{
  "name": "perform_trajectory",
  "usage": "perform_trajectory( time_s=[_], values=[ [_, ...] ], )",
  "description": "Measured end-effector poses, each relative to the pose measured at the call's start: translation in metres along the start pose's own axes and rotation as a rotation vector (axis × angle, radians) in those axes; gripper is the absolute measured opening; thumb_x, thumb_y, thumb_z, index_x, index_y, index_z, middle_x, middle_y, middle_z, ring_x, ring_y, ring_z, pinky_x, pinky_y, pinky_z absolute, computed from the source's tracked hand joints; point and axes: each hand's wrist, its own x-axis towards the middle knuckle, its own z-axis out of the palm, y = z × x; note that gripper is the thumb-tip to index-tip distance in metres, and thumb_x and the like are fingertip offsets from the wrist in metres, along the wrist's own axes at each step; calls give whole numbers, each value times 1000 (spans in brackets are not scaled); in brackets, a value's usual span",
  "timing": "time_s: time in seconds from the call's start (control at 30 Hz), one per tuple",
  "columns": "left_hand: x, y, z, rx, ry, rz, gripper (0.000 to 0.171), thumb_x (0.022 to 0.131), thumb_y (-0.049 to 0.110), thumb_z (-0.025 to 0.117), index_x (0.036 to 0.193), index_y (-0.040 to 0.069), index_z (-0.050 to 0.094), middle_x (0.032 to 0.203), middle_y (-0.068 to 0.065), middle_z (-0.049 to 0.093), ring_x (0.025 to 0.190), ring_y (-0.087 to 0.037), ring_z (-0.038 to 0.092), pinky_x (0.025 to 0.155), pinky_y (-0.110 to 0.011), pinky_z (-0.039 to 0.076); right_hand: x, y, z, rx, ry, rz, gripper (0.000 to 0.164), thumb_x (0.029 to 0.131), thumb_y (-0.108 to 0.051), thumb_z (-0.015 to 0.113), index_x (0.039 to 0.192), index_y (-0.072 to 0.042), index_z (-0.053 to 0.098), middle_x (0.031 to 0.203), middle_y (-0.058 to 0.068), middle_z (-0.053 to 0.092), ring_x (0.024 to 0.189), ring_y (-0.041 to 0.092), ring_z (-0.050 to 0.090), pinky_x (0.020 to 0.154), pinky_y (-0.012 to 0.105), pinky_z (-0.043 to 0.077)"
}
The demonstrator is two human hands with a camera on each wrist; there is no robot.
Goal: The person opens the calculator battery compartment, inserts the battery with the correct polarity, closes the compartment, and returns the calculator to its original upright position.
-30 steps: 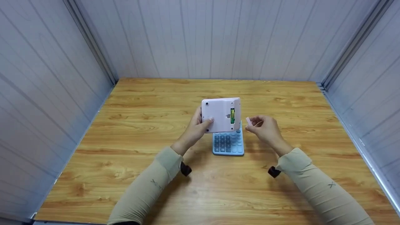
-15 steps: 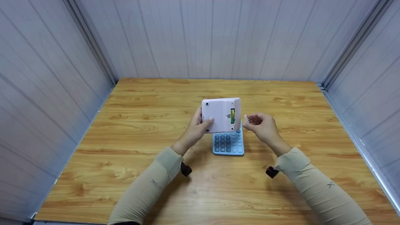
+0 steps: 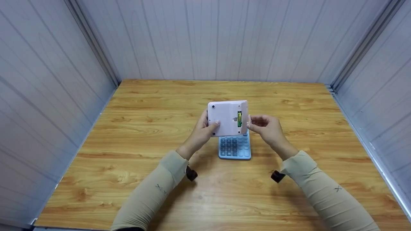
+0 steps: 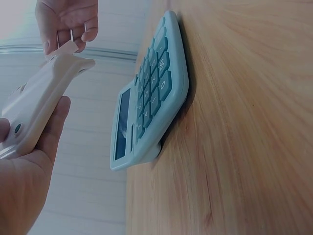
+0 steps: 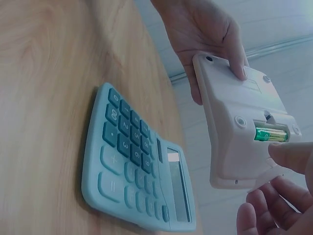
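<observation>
My left hand (image 3: pixel 204 125) grips a pale pink calculator (image 3: pixel 224 118) by its left side, thumb across the back, which faces me. Its battery compartment is uncovered, and a green battery (image 5: pixel 271 134) lies inside. My right hand (image 3: pixel 268 130) pinches a small pale battery cover (image 5: pixel 266 177) at the calculator's right edge, right beside the compartment. In the left wrist view the cover (image 4: pixel 66 49) overlaps the end of the calculator. The pink calculator's keys and screen are hidden. Below it, a light blue calculator (image 3: pixel 235 149) lies face up on the table, its upper part covered in the head view.
The wood-grain table (image 3: pixel 144 128) is enclosed by pale panelled walls (image 3: pixel 205 38) at the back and both sides. A black wrist camera (image 3: pixel 191 174) hangs under the left cuff, another black camera (image 3: pixel 277 176) under the right.
My right hand has moved left with the battery cover, from a short gap away up to the pink calculator's right edge. The left hand and both calculators have stayed nearly still.
</observation>
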Motion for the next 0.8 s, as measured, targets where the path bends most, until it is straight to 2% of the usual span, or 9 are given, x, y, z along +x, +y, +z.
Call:
perform_trajectory(
  time_s=[0.3, 0.57, 0.8],
  values=[
    [0, -2, -1, 6, -8, 6, 53, 103, 12, 48, 149, 27, 28, 137, -7, 55, 123, -27, 58, 92, -46, 54, -2, -8, 5, 69, -60, 27, 36, 86, -23, 77, 118, -9, 68, 113, 12, 63, 101, 23, 58, 82, 31, 55],
    [1, -4, 1, -3, -14, 23, 50, 103, 10, 47, 148, 21, 28, 136, -12, 55, 122, -28, 59, 92, -46, 54, -1, -14, 12, 114, -58, 49, 32, 88, -13, 74, 117, -3, 66, 110, 11, 65, 97, 19, 60, 83, 36, 55],
    [1, -3, 1, 0, -13, 13, 52, 103, 11, 47, 149, 25, 27, 136, -9, 55, 122, -27, 59, 92, -46, 54, 0, -17, 15, 129, -53, 67, 32, 89, -12, 73, 118, -3, 65, 114, 13, 64, 100, 22, 60, 83, 31, 57]
  ],
)
